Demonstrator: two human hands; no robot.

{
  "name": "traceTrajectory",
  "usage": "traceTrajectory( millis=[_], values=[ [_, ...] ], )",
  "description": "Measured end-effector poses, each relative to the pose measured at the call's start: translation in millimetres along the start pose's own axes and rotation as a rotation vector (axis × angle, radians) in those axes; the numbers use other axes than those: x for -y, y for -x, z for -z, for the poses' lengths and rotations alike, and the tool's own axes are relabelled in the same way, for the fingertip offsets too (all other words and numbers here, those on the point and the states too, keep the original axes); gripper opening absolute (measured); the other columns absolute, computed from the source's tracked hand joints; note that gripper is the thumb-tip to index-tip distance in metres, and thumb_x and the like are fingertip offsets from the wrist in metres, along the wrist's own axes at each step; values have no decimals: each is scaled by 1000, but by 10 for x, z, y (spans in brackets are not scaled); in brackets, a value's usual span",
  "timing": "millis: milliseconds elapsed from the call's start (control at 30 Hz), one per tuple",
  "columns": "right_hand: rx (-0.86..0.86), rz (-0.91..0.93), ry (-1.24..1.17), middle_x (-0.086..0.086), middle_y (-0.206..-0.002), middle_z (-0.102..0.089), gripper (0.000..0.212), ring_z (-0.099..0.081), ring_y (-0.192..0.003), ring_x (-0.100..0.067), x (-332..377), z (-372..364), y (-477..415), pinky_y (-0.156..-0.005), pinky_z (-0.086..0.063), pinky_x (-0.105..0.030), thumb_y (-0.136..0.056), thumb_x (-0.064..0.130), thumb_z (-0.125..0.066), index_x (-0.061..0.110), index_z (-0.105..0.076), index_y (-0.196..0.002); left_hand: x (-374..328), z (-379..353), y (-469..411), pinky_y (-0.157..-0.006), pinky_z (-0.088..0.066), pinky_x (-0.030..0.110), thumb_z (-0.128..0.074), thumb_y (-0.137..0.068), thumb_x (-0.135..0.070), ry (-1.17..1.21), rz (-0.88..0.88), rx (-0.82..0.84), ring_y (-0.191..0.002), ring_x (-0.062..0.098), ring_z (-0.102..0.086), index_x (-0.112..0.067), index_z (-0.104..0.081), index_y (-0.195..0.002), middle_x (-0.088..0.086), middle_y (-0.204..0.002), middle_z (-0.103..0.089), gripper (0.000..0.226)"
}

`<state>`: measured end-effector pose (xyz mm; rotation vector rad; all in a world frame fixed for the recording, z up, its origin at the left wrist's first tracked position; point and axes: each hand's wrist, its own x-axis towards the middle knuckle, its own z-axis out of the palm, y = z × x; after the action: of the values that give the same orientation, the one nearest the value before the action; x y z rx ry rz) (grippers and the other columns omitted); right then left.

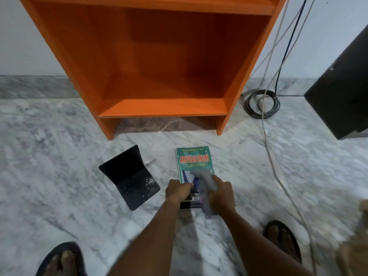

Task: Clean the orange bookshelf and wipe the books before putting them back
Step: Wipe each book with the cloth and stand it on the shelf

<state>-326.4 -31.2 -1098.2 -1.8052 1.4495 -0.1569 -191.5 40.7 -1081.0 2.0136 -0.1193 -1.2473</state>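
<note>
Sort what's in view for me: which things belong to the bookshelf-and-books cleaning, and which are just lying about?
In the job: orange bookshelf, green book gripped by the left hand, grey cloth held on its cover by the right hand.
Lying about: black folded case on the floor, coiled cable, dark cabinet at right.

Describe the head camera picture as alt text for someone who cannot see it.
A person's left hand grips a green book over a marble floor while the right hand holds a grey cloth on its cover. Ahead stands an orange bookshelf; a black folded panel lies left of the book.
</note>
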Motion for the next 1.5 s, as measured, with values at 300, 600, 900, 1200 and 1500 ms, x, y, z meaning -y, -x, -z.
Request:
traceTrajectory(
  millis=[300, 600, 900, 1200, 1500],
  values=[
    [3, 220, -64, 5, -140, -53, 57, -49, -129, -21, 248, 17, 289, -105, -42, -42, -86, 51, -33, 40, -55, -137, -197, 75, 283, -86, -56, 39, -38, -90, 20, 336, -169, 300, -110, 29, -64, -16, -57, -112, 15, -115, -67, 46],
    [-192, 646, -266, 7, -144, -46, 38, -43, -134, -16, 1275, 398, 522, -110, -40, -50, -103, 52, -37, 42, -54, -136, -671, 905, 1287, -75, -60, 47, -51, -89, 16, 209, -339, 532, -98, 38, -71, -15, -61, -131, 22, -111, -72, 53],
    [-530, 314, -337, -14, -113, -60, 34, -55, -114, -37, 1805, 1252, 630, -94, -48, -45, -103, 46, -39, 32, -63, -123, -850, 1265, 2263, -87, -56, 43, -62, -86, 9, 150, -583, 549, -111, 42, -65, -28, -47, -147, 20, -125, -69, 73],
    [-331, 682, -346, 6, -126, -49, 38, -41, -121, -18, 2096, 901, 1460, -96, -40, -38, -104, 55, -31, 45, -56, -131, -748, 1432, 2382, -64, -58, 37, -52, -88, 16, 357, -638, 493, -82, 32, -72, -23, -65, -129, 22, -106, -72, 57],
    [-425, 1020, -38, 12, -127, -41, 34, -34, -116, -14, 2126, 1021, 1682, -96, -35, -39, -101, 46, -41, 49, -58, -130, -756, 1502, 2401, -82, -55, 40, -61, -86, 12, 255, -670, 505, -105, 37, -67, -3, -63, -126, 27, -119, -68, 43]
  ],
)
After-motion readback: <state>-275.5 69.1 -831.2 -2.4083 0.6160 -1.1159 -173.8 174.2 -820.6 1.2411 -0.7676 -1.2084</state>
